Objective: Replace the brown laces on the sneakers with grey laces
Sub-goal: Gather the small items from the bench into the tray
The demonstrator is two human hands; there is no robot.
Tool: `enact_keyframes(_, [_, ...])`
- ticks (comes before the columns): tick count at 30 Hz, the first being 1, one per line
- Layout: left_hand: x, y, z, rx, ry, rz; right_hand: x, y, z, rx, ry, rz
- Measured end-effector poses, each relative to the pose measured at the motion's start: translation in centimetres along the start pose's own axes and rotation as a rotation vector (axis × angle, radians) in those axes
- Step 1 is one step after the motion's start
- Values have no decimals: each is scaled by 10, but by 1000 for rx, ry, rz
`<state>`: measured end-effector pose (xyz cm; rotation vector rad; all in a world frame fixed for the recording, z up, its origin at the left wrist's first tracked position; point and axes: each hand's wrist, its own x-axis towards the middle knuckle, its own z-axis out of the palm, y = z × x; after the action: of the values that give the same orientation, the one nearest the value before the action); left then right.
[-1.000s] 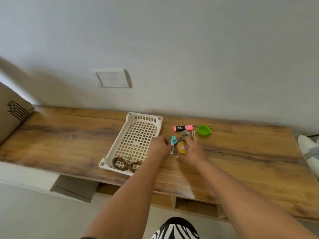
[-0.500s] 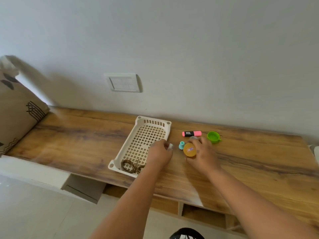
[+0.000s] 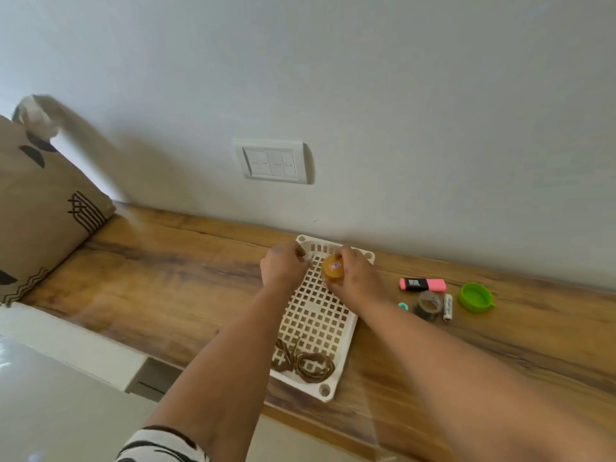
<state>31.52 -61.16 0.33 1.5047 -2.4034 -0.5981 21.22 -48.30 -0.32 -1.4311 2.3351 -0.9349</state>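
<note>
Two hands work above the white basket: right hand clamps an orange jar; left hand pinches something small. Brown laces, limp and light, lie coiled at the basket's near end; take them by the bundle.

Brown laces: thin cord, dark brown, wound into two loose coils lying flat side by side, apparently touching, with some strands straying upward from the left coil. They sit inside the white lattice tray, on its perforated floor at the end nearest the camera, close against that end wall. Neither hand touches them.
</note>
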Motion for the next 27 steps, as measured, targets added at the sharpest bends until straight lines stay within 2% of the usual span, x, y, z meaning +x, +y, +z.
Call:
enact_keyframes(4, [12, -7, 13, 126, 87, 39, 23, 2, 20, -42, 53, 9])
enact_keyframes(13, [18, -15, 21, -92, 104, 27, 33, 5, 27, -79, 62, 4])
enact_keyframes(20, [2, -26, 14, -38, 86, 137, 25, 2, 27, -28, 25, 49])
enact_keyframes(24, [-19, -13, 6, -80, 154, 183, 11, -1, -2, 90, 150, 31])
enact_keyframes(27, [-42, 10, 8, -178, 205, 304, -8, 17, -44, 77, 272, 64])
